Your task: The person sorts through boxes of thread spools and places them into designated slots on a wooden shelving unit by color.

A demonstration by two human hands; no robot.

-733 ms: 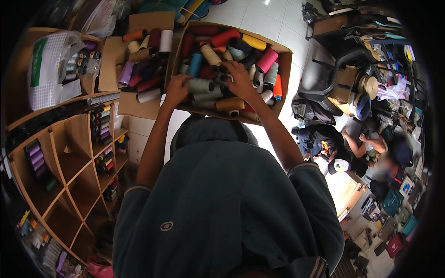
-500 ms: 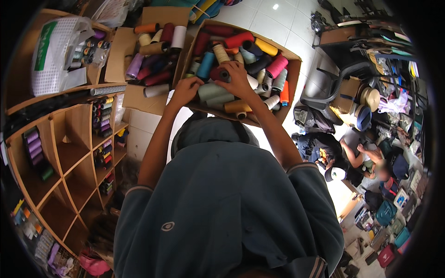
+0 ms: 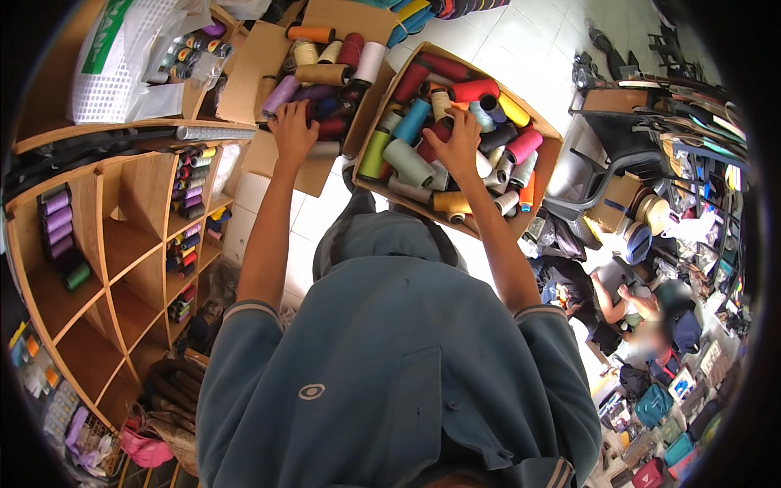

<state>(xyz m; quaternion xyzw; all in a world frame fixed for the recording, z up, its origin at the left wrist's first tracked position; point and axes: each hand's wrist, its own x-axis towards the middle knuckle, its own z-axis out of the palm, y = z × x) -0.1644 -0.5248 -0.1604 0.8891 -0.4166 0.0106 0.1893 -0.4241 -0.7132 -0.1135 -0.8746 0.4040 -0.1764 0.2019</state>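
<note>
Quietly, two bare hands are working over two cardboard boxes filled with thread spools. The left hand (image 3: 294,130) is hovering low over the left box (image 3: 244,69), its fingers spreading and curling downward; whether they are touching anything underneath is not showing. The right hand (image 3: 460,145) is reaching into the right box (image 3: 547,167), its thumb and fingers standing apart around a dark red spool (image 3: 429,150); one cannot tell whether they are pinching it.

At least nine spools are lying in the left box, among them one orange spool (image 3: 311,33), one white spool (image 3: 370,62) and one lilac spool (image 3: 281,95). More than fifteen are crowding the right box at mixed angles, including one fat grey-green spool (image 3: 409,163), one blue spool (image 3: 413,120) and one pink spool (image 3: 523,146). All are showing smooth, tightly wound thread in cylinders or slight cones. To the left, four purple spools (image 3: 59,233) and one green spool (image 3: 78,276) are resting in one square compartment of a wooden shelf (image 3: 130,244).
</note>
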